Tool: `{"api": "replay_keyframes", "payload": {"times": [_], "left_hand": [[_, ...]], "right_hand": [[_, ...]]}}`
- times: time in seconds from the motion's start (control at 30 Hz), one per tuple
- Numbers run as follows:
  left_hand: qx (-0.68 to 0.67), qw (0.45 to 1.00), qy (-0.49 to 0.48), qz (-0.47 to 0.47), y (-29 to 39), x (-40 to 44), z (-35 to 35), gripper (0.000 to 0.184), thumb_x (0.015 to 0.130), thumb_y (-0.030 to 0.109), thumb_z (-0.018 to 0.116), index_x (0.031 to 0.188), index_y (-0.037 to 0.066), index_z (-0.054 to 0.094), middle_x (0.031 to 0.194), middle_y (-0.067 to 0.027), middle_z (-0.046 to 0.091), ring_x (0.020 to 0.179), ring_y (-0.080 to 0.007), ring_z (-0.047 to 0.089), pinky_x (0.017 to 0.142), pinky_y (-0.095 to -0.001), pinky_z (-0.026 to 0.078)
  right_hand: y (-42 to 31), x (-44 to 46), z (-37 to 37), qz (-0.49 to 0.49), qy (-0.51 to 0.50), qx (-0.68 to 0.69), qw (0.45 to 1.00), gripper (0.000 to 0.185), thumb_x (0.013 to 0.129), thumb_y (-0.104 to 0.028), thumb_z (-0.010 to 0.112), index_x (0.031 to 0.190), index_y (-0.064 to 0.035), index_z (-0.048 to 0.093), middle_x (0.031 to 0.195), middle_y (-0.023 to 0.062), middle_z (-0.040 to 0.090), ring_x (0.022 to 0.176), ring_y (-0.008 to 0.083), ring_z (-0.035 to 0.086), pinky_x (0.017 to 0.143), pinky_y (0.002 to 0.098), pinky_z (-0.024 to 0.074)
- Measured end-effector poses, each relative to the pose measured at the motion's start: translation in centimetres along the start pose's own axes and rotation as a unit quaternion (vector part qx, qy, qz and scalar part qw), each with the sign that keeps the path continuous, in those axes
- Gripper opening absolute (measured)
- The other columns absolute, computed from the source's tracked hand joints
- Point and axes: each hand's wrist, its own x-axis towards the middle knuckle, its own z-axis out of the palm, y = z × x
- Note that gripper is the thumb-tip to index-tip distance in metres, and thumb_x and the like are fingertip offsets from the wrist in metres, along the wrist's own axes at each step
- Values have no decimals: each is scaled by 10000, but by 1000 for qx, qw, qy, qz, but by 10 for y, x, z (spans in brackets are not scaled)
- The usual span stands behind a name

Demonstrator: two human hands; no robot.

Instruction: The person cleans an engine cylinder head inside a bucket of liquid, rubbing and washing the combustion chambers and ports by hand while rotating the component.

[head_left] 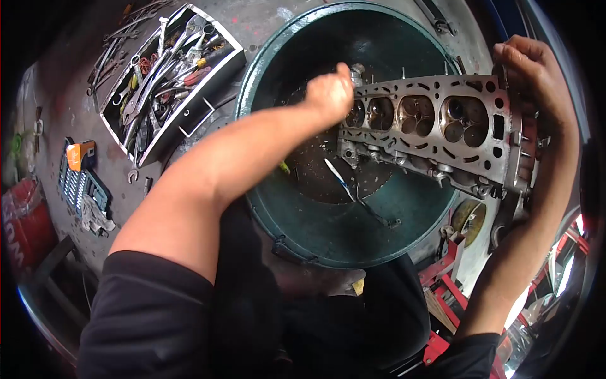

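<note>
A grey metal engine cylinder head (435,136) lies across the right part of a round green tub (297,243), its face with several round combustion chambers turned up toward me. My left hand (331,96) is closed at the narrow left end of the cylinder head, thumb up, its fingers partly hidden. At the opposite end, my right hand (527,60) is wrapped over the upper right corner, beyond the tub's rim. Inside the tub, dark liquid covers the bottom, and a white and blue brush handle (339,179) sticks out of it. A dark brush (379,216) rests against the tub's lower wall.
An open metal toolbox (183,129) full of wrenches stands left of the tub. Loose wrenches (113,54) lie behind it. Further down are a teal socket case (82,189) and a small orange box (81,155). A red jack-like frame (445,271) stands at the lower right.
</note>
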Motion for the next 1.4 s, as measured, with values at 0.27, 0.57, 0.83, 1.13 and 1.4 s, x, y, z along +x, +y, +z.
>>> {"api": "replay_keyframes", "payload": {"times": [0.27, 0.57, 0.83, 1.13, 1.4], "left_hand": [[175, 979, 68, -82, -99, 14, 78, 256, 977, 221, 428, 1167, 92, 540, 933, -263, 642, 938, -433, 670, 842, -491, 545], [-256, 889, 237, -297, 33, -69, 40, 299, 843, 88, 666, 1108, 22, 545, 987, -174, 685, 886, -312, 669, 829, -405, 519], [-172, 923, 319, 128, 120, -121, 14, 434, 742, -41, 607, 1168, 15, 666, 1141, -165, 667, 1084, -340, 583, 909, -450, 469], [-204, 953, 121, 189, 106, -129, -31, 457, 694, -117, 467, 1136, -88, 578, 1007, -225, 632, 907, -397, 607, 771, -462, 473], [-107, 986, 74, 102, 86, -124, -25, 448, 720, -99, 486, 1155, -79, 591, 1024, -213, 652, 911, -358, 626, 797, -427, 480]], "right_hand": [[-55, -39, 28, 29, 164, -164, 972, 264, 822, -210, 693, 835, 53, 707, 728, 105, 692, 632, 167, 647, 590, 300, 509], [-26, -6, 17, -29, 91, -150, 984, 275, 831, -260, 683, 811, 14, 682, 676, 56, 627, 575, 132, 573, 521, 292, 434], [-49, -5, 20, -7, 2, -147, 989, 301, 846, -316, 691, 925, -27, 714, 771, 67, 675, 732, 165, 646, 703, 386, 527], [-81, -28, 64, -167, 198, -220, 941, 355, 843, -328, 683, 1097, -83, 723, 1074, 98, 709, 1056, 269, 650, 961, 657, 421], [-89, -16, 58, -220, 244, -188, 926, 355, 840, -331, 677, 1117, -113, 720, 1117, 83, 699, 1096, 275, 633, 969, 696, 373]]}}
